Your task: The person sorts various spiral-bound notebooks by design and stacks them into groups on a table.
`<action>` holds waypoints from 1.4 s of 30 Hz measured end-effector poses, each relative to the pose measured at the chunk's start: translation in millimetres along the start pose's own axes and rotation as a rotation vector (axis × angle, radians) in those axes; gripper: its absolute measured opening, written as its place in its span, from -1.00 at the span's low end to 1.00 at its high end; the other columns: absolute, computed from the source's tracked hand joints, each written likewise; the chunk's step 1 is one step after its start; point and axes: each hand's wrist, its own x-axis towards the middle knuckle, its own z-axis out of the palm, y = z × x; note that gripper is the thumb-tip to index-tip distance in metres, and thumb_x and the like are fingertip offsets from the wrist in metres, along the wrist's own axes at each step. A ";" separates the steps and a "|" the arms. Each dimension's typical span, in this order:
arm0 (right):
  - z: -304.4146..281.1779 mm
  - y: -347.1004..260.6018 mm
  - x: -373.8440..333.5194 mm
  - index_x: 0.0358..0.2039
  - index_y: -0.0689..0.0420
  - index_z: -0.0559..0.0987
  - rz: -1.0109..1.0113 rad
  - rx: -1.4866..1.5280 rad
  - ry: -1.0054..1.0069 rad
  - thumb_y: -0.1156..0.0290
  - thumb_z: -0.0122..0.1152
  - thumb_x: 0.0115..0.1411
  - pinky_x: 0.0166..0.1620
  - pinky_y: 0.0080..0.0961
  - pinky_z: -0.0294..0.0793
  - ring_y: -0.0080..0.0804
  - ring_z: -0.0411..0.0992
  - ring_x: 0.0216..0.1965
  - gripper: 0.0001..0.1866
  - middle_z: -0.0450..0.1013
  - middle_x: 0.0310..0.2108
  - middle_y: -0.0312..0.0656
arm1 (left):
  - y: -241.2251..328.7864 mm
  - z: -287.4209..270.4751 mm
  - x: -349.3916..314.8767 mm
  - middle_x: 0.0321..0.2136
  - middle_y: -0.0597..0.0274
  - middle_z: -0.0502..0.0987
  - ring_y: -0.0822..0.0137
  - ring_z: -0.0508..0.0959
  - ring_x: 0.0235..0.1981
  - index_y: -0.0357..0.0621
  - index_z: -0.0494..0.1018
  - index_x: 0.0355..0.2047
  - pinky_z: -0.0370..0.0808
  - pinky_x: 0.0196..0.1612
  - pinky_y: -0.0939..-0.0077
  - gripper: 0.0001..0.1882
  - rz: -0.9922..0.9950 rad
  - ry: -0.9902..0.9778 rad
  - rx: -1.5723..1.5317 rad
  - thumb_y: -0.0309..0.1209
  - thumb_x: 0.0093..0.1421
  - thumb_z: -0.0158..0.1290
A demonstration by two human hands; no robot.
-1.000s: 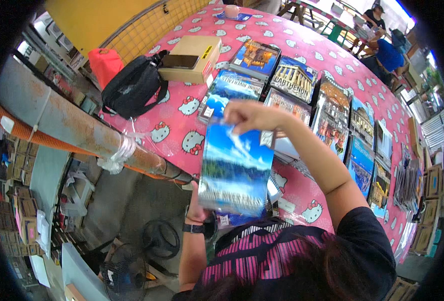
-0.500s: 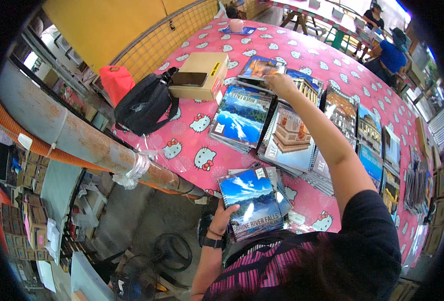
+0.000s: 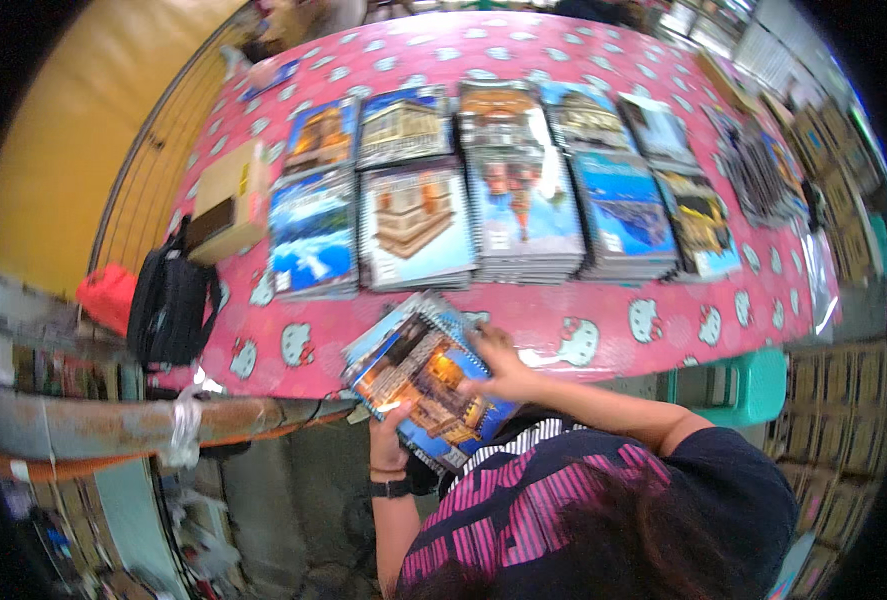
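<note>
1. Clock's centred on the bundle, twelve = far side of the table. Over between nine and ten: black bag (image 3: 168,305), slumped near the table's edge.
2. Box (image 3: 238,190), about half ten, with a phone (image 3: 211,227) lying on it.
3. Left hand (image 3: 387,440), seven o'clock: clamped on the bundle's near edge, thumb on the top cover, fingers out of sight underneath.
4. Bundle (image 3: 423,380): spiral books held tilted just off the table's near edge, orange-and-blue cover on top, edges poking out unevenly.
5. Right hand (image 3: 501,370), about three: half spread against the spiral edge. Too blurry from here to tell if it's gripping or just nudging. My read: they're gathering books and evening up the bundle. Next move, imo, calls for a firm left hold so the right can tap the spines flush, or let go and reach for another book.
6. Piles (image 3: 418,220), eleven round to two: two rows of the same sort of book, front ones well within reach.
7. Green stool (image 3: 743,390), three o'clock, well apart from the bundle.
</note>
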 end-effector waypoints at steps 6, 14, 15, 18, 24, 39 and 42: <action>-67.0 2.3 -72.6 0.18 0.27 0.07 0.015 0.570 -0.025 -0.01 0.27 -0.05 0.06 -0.33 0.25 -0.10 0.31 0.02 -0.06 0.33 -0.03 0.16 | -24.9 51.2 -14.3 -0.07 0.08 0.40 0.16 0.44 -0.08 -0.25 0.21 0.05 0.37 0.02 0.26 -0.45 -0.130 -0.211 -0.110 -0.35 0.04 0.02; -244.8 150.5 -166.9 0.02 0.18 0.35 -0.050 -0.047 0.496 0.26 0.40 -0.18 0.02 -0.38 0.32 -0.19 0.35 -0.02 -0.28 0.40 -0.10 -0.08 | -79.7 198.5 -20.7 -0.13 0.20 0.43 0.32 0.45 -0.12 -0.26 0.28 -0.02 0.39 -0.05 0.44 -0.45 -0.125 -0.401 0.097 -0.41 -0.05 0.14; -282.5 163.7 -171.1 0.06 0.17 0.31 0.017 -0.321 0.601 0.29 0.43 -0.27 0.16 -0.19 0.13 -0.11 0.18 0.14 -0.18 0.29 0.06 -0.08 | -92.1 217.4 -17.2 -0.13 0.20 0.43 0.33 0.44 -0.12 -0.26 0.28 -0.02 0.39 -0.05 0.44 -0.45 -0.138 -0.425 0.104 -0.41 -0.05 0.15; -299.3 235.1 -176.1 0.08 -0.02 0.32 0.188 -0.761 0.609 0.39 0.37 -0.28 0.14 0.12 -0.03 -0.16 0.16 0.15 -0.20 0.21 0.14 -0.19 | -143.0 256.0 -2.4 -0.16 0.18 0.45 0.33 0.46 -0.15 -0.26 0.25 -0.01 0.42 -0.10 0.45 -0.42 -0.223 -0.441 0.046 -0.47 -0.07 0.17; -289.3 217.6 -215.2 -0.18 0.07 0.52 -0.271 -0.551 0.606 0.54 0.18 -0.17 -0.09 -0.30 0.39 -0.19 0.42 -0.12 -0.57 0.48 -0.18 -0.16 | -179.4 294.2 -20.1 -0.21 0.23 0.47 0.35 0.50 -0.21 -0.25 0.27 -0.02 0.50 -0.19 0.43 -0.54 -0.082 -0.242 0.129 -0.47 0.06 0.11; -397.0 325.6 8.6 -0.13 0.08 0.45 -0.108 -0.782 0.591 0.26 0.15 0.02 -0.01 -0.15 0.29 -0.23 0.39 -0.07 -0.62 0.41 -0.11 -0.12 | -165.2 271.3 -55.3 -0.21 0.23 0.44 0.28 0.50 -0.22 -0.20 0.24 -0.02 0.49 -0.14 0.37 -0.46 0.036 -0.012 0.104 -0.61 -0.06 0.13; -413.6 347.8 9.6 -0.23 0.05 0.50 -0.131 -0.940 0.480 0.34 0.07 0.04 -0.17 -0.22 0.38 -0.24 0.46 -0.24 -0.76 0.49 -0.33 -0.16 | -149.1 248.5 -53.0 -0.25 0.24 0.46 0.29 0.51 -0.24 -0.21 0.30 -0.08 0.49 -0.15 0.39 -0.53 0.034 -0.029 0.062 -0.57 -0.05 0.12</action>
